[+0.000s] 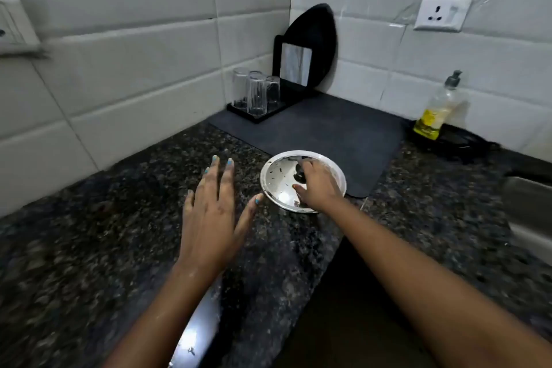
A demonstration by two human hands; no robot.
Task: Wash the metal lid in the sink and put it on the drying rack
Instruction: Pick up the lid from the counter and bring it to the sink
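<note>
- The metal lid (301, 181) was seen lying on the dark speckled tabletop (104, 248), its far edge over the corner of a dark mat (322, 134).
- The lid's black knob (299, 174) was gripped by the fingers of the right hand (318, 185).
- The left hand (213, 206) was held flat just beside the lid, its fingers (228, 173) spread apart and nothing held.
- Three glasses (256, 92) were stood on a black rack (298, 69) in the corner.
- A soap bottle (437, 107) was seen by the wall.
</note>
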